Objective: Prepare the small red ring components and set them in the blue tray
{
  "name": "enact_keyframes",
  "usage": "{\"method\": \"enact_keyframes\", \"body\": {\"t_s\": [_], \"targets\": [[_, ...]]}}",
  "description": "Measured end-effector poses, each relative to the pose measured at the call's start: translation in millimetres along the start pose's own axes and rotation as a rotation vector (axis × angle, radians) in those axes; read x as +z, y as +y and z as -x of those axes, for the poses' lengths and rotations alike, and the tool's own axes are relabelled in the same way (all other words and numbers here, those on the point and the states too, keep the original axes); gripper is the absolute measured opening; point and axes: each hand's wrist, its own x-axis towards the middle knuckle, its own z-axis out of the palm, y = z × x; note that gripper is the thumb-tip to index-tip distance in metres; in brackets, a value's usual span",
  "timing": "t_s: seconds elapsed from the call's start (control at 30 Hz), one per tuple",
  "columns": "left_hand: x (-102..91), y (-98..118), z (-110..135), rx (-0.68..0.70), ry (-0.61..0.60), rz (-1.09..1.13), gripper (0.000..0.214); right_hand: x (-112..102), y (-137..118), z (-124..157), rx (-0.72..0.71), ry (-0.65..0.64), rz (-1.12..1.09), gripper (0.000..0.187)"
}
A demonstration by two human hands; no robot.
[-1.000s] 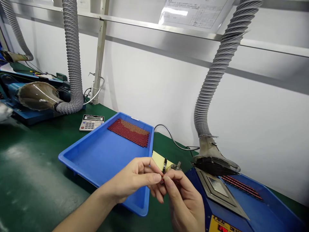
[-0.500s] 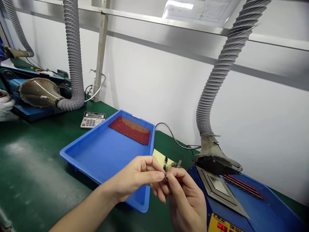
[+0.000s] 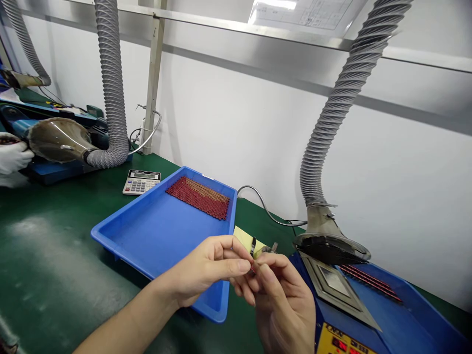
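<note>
Green bench point(image 3: 55, 255) fills the left and lower left of the frame. Blue tray point(image 3: 155, 241) sits at centre, long axis running from lower left to upper right; red mat of parts point(image 3: 199, 197) lies in its far right corner. Blue machine point(image 3: 368, 314) at lower right, under the grey hose point(image 3: 332, 128) and its hood point(image 3: 330, 246). Calculator point(image 3: 141, 181) is just beyond the tray's far left edge. A gloved hand of another person point(image 3: 13, 156) shows at the left edge.

Left hand point(image 3: 206, 273) and right hand point(image 3: 285, 307) meet at lower centre, over the tray's near right corner. Both are pinched, fingertips together, on one small red part point(image 3: 252, 270). The part is mostly hidden; its long axis cannot be told. It lies between the two thumbs, equally close to each hand, well apart from the mat, which lies up and left of it.
</note>
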Motion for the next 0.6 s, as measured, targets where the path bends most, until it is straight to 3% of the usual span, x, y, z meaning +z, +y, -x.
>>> {"method": "enact_keyframes", "body": {"t_s": [0.17,0.37,0.6], "targets": [[-0.3,2,1,0.023,0.007,-0.029,0.023,1,1,-4,-0.125,0.01,-0.014,0.011],[0.6,4,1,0.079,0.026,-0.05,0.015,-10,3,-5,-0.293,0.005,0.217,0.009],[-1.9,2,3,0.164,-0.028,-0.021,0.021,-20,-7,-3,-0.075,-0.106,0.542,0.022]]}}
